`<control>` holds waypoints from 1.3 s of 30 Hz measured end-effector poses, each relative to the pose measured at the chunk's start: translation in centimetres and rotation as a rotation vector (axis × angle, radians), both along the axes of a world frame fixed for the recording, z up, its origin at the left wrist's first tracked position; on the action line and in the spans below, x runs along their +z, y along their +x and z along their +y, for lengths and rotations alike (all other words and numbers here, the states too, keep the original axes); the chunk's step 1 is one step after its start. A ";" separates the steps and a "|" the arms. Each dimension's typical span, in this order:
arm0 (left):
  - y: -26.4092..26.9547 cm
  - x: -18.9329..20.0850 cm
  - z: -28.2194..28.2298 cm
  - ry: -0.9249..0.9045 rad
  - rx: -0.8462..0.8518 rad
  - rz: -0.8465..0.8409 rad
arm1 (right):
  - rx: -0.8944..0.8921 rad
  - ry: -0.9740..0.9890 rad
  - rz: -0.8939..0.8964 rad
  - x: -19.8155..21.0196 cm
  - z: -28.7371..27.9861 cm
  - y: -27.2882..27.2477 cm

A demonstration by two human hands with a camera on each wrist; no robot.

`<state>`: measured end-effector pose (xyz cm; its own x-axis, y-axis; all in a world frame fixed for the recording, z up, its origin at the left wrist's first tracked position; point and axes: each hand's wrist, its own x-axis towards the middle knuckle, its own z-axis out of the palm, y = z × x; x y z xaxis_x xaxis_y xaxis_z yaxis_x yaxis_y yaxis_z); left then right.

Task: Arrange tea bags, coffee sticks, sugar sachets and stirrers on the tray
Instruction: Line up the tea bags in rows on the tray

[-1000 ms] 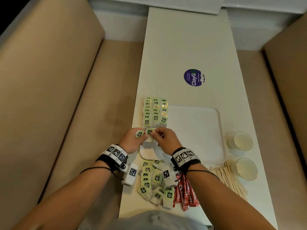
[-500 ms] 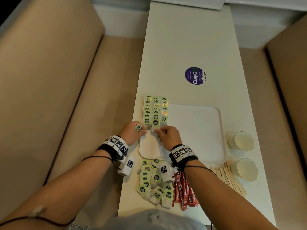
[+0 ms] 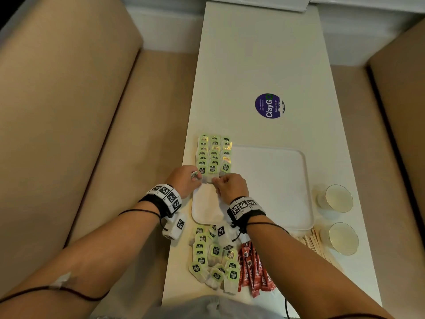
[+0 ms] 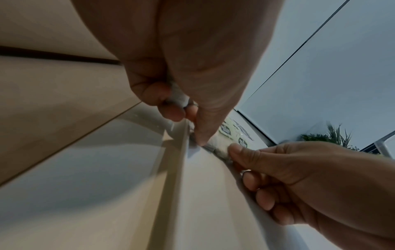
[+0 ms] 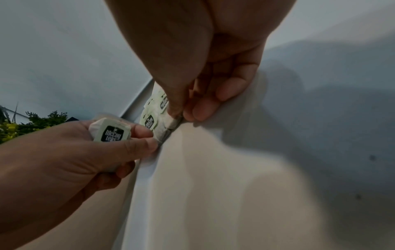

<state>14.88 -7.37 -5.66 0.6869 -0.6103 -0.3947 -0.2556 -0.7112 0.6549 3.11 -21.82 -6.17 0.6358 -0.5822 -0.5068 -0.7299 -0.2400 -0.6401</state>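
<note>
Midway through the tea-bag step: three overlapping rows of tea bags (image 3: 213, 155) laid along the left edge of the tray (image 3: 271, 180), a loose pile (image 3: 213, 261) waiting at the table's near edge beside the coffee sticks (image 3: 254, 270) and stirrers (image 3: 312, 241). Right hand (image 3: 231, 186) pinching the newest bag (image 5: 169, 121) down at the rows' near end; left hand (image 3: 184, 180) steadying it by thumb, fingers curled round a spare bag (image 5: 111, 130). Next, probably: release, then lay the spare, overlapped and aligned.
</note>
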 end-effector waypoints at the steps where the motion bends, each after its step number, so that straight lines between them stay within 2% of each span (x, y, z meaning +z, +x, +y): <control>1: 0.0 0.0 0.0 -0.002 0.001 -0.002 | 0.000 -0.006 0.005 0.0 0.0 0.0; 8: 0.1 0.1 -0.2 0.009 0.008 -0.007 | -0.008 -0.027 0.025 0.0 0.1 0.1; 12: 0.0 0.6 -0.2 -0.029 0.007 0.000 | -0.017 -0.017 -0.021 0.4 0.3 -0.4; 16: -0.3 0.9 0.0 -0.082 0.001 0.052 | 0.017 0.015 -0.132 0.1 0.5 -1.1; 21: -1.0 1.3 0.0 -0.155 -0.066 0.198 | 0.089 0.212 -0.334 1.8 1.0 -1.4; 26: -1.8 2.1 0.1 -0.200 -0.173 0.280 | 0.176 0.151 -0.306 2.8 0.7 -1.1; 30: -2.2 2.4 0.1 -0.225 -0.153 0.304 | 0.184 0.095 -0.299 3.3 0.2 -1.6; 35: -2.5 2.4 0.2 -0.248 -0.099 0.210 | 0.205 0.007 -0.305 3.9 -0.6 -2.6; 39: -2.7 1.9 0.0 -0.298 -0.060 0.103 | 0.177 0.028 -0.334 4.3 -0.9 -3.2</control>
<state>12.15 -7.36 -3.76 0.6123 -0.7473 -0.2581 -0.2129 -0.4702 0.8565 -0.10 -22.77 -1.86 0.8581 -0.4378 -0.2683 -0.4285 -0.3226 -0.8440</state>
